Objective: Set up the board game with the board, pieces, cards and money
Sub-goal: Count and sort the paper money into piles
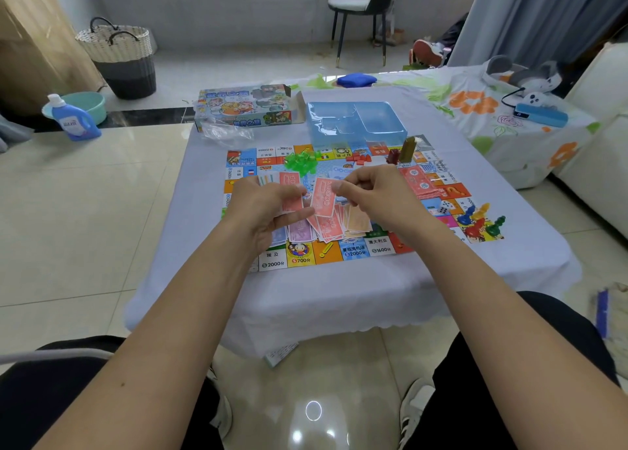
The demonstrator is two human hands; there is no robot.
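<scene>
Above the board's middle: a red banknote is pinched at its upper right corner by the right hand, while a small stack of red notes is gripped by the left hand.
Right grip: thumb and forefinger are pressed together on the note; the other fingers are curled under.
Left grip: fingers are curled round the stack, thumb stretched along its lower edge.
Step judged: money is being sorted by colour, one note at a time.
Doing it well: a single note should be peeled off cleanly, kept flat, and laid on the matching pile; the fanned piles below should not be swept.
Hand pose: both wrists are raised off the worktop, forearms converging from the lap.
Money piles: purple, red and orange notes lie overlapped on the board, just under the hands.
Other pieces: green houses and pawns rest on the board, dice beside the pawns.
Further out: blue tray and box sit behind the board.
</scene>
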